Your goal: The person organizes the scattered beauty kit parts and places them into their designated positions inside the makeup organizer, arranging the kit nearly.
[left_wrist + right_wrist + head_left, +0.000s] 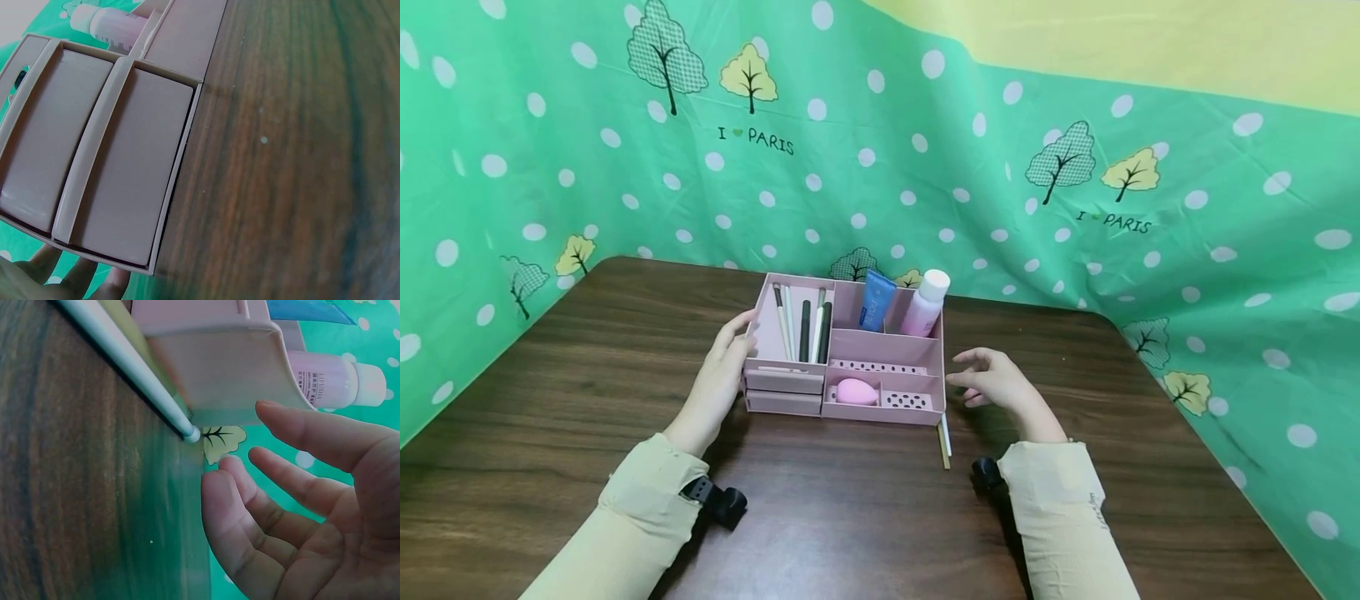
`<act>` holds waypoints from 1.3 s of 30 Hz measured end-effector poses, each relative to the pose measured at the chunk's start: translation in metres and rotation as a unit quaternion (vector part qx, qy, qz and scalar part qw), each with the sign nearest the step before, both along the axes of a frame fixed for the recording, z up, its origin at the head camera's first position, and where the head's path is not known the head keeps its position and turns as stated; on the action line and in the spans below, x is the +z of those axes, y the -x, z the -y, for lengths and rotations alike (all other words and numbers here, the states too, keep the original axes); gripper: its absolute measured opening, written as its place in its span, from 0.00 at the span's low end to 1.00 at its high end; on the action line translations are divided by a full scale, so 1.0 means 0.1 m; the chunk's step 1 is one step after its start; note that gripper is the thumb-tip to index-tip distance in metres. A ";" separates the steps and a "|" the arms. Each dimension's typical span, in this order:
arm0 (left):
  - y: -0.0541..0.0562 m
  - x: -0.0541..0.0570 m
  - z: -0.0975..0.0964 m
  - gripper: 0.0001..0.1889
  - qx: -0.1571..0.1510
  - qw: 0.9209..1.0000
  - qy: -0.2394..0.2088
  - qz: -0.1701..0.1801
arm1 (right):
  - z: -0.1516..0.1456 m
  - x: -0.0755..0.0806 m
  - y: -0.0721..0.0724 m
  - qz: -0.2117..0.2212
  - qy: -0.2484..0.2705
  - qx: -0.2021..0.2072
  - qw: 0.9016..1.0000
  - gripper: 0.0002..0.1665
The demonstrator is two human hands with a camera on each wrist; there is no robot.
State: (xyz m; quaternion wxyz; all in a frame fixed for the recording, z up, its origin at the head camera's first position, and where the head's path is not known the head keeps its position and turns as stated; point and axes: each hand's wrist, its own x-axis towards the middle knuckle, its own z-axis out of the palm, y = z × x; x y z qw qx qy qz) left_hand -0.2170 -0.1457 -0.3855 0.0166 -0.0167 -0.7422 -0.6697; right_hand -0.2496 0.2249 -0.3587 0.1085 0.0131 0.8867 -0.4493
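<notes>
A pink desk organizer [784, 382] stands on the table with two drawers at its front left. My left hand [718, 379] rests along its left side; in the left wrist view, the fingertips [78, 275] show beside the drawer fronts [134, 169]. Near the right wall [225, 372], my right hand [996, 385] hovers with loosely bent fingers and holds nothing. Beside that wall lie a thin white stick [134, 365] and a yellowish stick [943, 446]; their far ends are hidden in the head view. What kind they are, I cannot tell.
Inside the organizer are several brushes and pens [805, 329], a blue tube [877, 302], a white-capped pink bottle [925, 307] and a pink egg-shaped sponge [856, 392]. A green dotted curtain [820, 192] hangs behind the dark wooden table [850, 517].
</notes>
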 end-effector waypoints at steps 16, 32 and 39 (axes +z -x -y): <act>-0.02 0.03 0.02 0.27 -0.006 1.000 -0.011 -0.008 | -0.01 -0.04 0.02 0.033 -0.012 -0.006 0.999 0.29; -0.01 0.01 0.00 0.28 -0.006 1.000 -0.003 -0.004 | 0.00 -0.13 0.03 0.058 0.013 0.030 0.998 0.30; -0.01 0.00 0.00 0.28 -0.010 1.000 -0.006 -0.001 | 0.02 -0.12 0.02 0.076 0.012 0.046 0.996 0.32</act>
